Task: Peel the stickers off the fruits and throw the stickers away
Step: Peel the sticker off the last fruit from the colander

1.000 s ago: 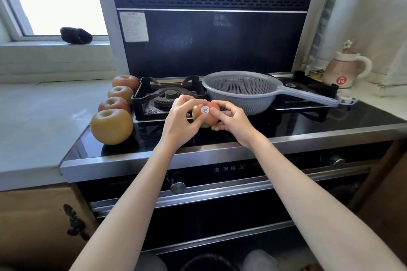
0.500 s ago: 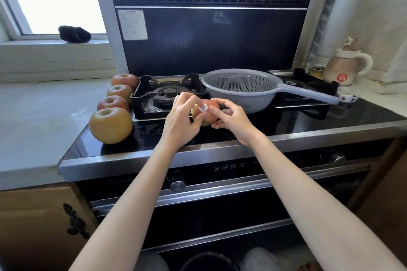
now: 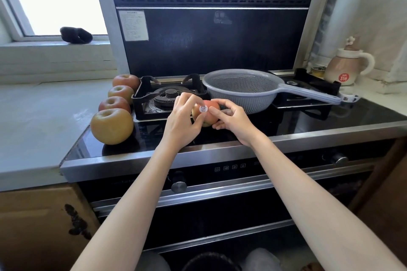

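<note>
Both hands hold a small reddish apple (image 3: 211, 106) above the black stove top. My left hand (image 3: 184, 121) cups its left side, with the thumb beside a round white sticker (image 3: 203, 108) on the apple's top. My right hand (image 3: 232, 120) grips the right side, its fingertips touching the apple next to the sticker. Several more apples line the stove's left edge: a large yellowish one (image 3: 112, 126) nearest, then a red one (image 3: 114, 103), a yellow-green one (image 3: 120, 93) and a red one (image 3: 126, 81) at the back.
A grey plastic colander (image 3: 242, 86) with a long handle rests on the stove behind my hands. A gas burner (image 3: 167, 94) sits left of it. A cream kettle (image 3: 345, 68) stands at the back right. The light counter (image 3: 39, 116) stretches to the left.
The apple has turned slightly in my hands, and the sticker now sits nearer my left thumb. My hands stay in the same place over the stove.
</note>
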`<state>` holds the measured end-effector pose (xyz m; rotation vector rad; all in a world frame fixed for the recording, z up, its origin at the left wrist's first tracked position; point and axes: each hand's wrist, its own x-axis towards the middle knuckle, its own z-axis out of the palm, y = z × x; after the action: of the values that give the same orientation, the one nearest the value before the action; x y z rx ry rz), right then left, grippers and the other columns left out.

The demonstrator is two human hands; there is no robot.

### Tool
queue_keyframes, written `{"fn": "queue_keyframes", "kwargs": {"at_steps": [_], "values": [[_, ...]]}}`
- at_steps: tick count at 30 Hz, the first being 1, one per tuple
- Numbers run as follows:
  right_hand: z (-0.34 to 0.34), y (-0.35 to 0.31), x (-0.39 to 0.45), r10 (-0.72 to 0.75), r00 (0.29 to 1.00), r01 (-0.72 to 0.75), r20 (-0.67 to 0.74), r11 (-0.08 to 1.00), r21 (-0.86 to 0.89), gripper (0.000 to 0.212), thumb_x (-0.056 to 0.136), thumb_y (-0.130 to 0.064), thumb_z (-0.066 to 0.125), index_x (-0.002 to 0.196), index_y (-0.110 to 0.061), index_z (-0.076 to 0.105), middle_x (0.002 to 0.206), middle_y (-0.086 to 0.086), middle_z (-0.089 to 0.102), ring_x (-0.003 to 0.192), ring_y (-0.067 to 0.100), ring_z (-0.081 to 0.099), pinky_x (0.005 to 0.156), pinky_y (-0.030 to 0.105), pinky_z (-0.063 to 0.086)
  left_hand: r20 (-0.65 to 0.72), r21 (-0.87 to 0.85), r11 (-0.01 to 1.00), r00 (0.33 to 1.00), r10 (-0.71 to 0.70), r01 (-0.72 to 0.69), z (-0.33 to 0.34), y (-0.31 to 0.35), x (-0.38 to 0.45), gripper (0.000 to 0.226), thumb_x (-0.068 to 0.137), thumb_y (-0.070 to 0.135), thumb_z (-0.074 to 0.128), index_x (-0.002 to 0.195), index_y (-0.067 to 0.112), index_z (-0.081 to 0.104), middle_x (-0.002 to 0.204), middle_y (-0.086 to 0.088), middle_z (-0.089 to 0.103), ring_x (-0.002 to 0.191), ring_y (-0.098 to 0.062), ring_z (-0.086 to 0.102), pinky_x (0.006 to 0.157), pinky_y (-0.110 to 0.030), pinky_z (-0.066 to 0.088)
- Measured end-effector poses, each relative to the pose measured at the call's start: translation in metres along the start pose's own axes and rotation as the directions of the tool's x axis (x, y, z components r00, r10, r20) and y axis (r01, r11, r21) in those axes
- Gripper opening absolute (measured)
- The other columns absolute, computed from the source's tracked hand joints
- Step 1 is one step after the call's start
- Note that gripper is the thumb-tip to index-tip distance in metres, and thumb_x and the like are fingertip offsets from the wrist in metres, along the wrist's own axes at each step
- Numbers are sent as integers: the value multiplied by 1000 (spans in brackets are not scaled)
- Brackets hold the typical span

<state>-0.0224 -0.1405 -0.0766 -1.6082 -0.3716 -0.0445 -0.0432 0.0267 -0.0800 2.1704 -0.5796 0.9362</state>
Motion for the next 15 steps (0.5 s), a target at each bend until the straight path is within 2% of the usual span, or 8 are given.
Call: {"fn": "queue_keyframes", "kwargs": {"at_steps": [4,10,12,15], "values": [[0,0,0,-7,1000,7,-5,1000,7,38,88,-23,69,124,-14,58,98,17,68,61,18,66,64,24,57,-10,-24,1000,1000,4,-4,1,-2,0,11,87,16,64,95,14,56,102,8,47,98,-13,45,74,-34,47],[0,1,1,-20,999,19,-36,1000,-17,35,84,-26,74,115,-18,60,90,11,66,56,14,62,57,22,53,-53,-102,995,999,8,-14,1,-6,3,7,85,6,64,86,5,57,93,-4,58,92,-21,56,74,-44,53],[1,3,1,-14,999,12,-46,999,-36,36,83,-28,75,115,-19,60,87,10,66,56,13,61,56,21,52,-76,-145,989,997,-22,11,1,-8,4,3,86,0,62,87,3,60,95,-6,62,93,-17,59,75,-38,55],[1,3,3,-1,999,-1,-53,999,-38,34,84,-31,74,113,-20,59,85,9,66,55,12,62,56,20,52,-87,-188,981,994,-70,53,2,-9,4,11,85,-6,56,87,2,64,97,-9,65,94,-4,58,76,-15,51]]}}
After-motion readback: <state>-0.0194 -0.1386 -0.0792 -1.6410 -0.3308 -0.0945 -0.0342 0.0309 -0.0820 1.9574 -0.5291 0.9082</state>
